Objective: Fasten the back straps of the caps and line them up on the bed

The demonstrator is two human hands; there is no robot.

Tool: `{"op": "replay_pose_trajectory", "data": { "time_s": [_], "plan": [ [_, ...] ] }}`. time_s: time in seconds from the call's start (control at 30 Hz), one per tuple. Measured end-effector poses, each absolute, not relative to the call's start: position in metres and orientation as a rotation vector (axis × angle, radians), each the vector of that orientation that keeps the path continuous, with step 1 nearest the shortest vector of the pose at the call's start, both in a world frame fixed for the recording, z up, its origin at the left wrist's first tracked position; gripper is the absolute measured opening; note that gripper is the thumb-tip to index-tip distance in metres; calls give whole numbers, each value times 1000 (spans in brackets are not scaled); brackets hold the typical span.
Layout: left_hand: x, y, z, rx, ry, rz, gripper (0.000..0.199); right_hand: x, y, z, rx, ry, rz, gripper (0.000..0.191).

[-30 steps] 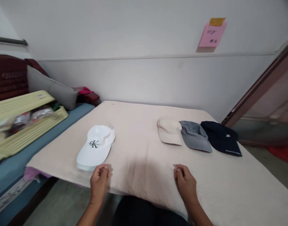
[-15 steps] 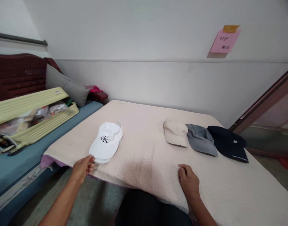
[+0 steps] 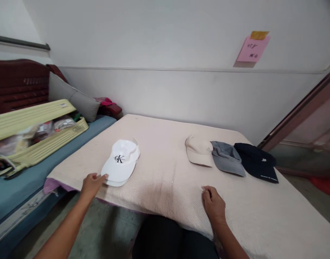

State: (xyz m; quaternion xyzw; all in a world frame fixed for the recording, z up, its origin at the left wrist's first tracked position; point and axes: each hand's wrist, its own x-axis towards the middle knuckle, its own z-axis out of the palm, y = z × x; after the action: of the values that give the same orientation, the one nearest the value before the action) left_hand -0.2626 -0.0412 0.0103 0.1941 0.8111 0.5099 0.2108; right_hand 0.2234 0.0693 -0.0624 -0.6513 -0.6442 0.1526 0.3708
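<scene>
A white cap (image 3: 122, 158) with black letters lies on the left part of the pale table cover (image 3: 154, 144), its brim toward me. My left hand (image 3: 94, 183) is at the brim's left edge, with thumb and fingers pinching or touching it. On the right, a beige cap (image 3: 199, 149), a grey cap (image 3: 227, 158) and a dark navy cap (image 3: 256, 162) sit side by side in a row, brims toward me. My right hand (image 3: 213, 204) rests on the cover below the beige and grey caps, fingers curled, with nothing visible in it.
At the left, a blue bed (image 3: 100, 126) holds a grey pillow (image 3: 75, 97) and a yellow-green case (image 3: 54, 140) with bagged items inside. A pink note (image 3: 253, 48) is taped to the wall behind. A reddish door frame (image 3: 297, 111) stands at the right.
My left hand has shifted slightly up and left along the brim, its fingers now more over the edge. The view has turned slightly to the right. The caps lie as before.
</scene>
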Motion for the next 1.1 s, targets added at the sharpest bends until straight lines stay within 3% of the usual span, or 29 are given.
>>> {"op": "replay_pose_trajectory", "data": {
  "time_s": [0.3,0.57,0.67,0.87,1.0,1.1],
  "plan": [
    [-276,-22,16,600,2231,1377,38,223,70,-61,-1683,-1655,377,34],
    [-256,-11,33,411,1692,1586,14,221,69,-61,-1694,-1620,423,33],
    [-228,-12,45,411,1481,1690,16,221,70,-58,-1674,-1569,478,32],
    [-147,-45,61,451,1139,1724,32,207,58,-57,-1569,-1208,804,29],
    [-96,-72,55,461,1052,1592,37,183,23,-46,-1449,-1167,1060,39],
    [-69,-92,48,511,1038,1415,33,167,-7,-18,-1079,-947,1596,43]
  ]
}}
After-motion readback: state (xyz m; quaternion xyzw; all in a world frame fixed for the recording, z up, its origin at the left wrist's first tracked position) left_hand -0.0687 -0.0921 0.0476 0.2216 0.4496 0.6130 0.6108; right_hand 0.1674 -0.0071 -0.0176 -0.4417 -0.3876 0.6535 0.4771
